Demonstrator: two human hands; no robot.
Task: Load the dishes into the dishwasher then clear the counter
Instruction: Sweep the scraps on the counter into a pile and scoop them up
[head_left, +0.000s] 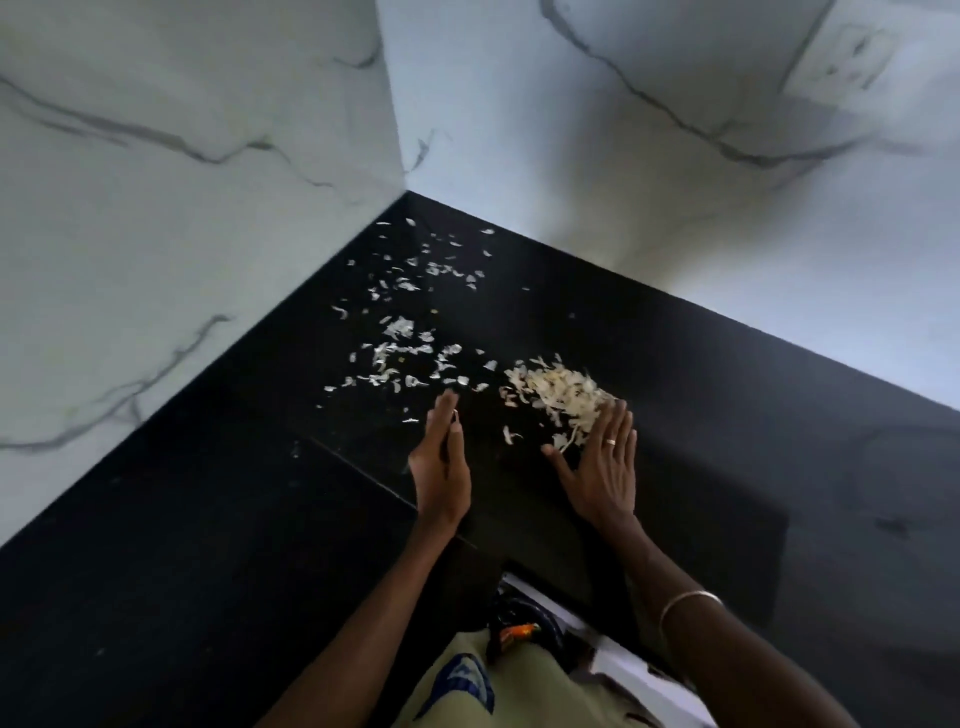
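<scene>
A black counter (701, 415) fills a corner between two marble walls. Pale vegetable peelings lie on it: a gathered heap (563, 397) near the middle and scattered bits (410, 332) trailing toward the corner. My right hand (602, 462) lies flat on the counter, fingers spread, its fingertips touching the near side of the heap; it wears a ring. My left hand (441, 457) stands on edge, fingers straight and together, just below the scattered bits and left of the heap. Neither hand holds anything.
White marble walls with grey veins (182, 208) close off the counter at the left and back. A wall socket (852, 57) sits at the upper right. The counter's front edge (597, 623) runs below my forearms, next to my clothing.
</scene>
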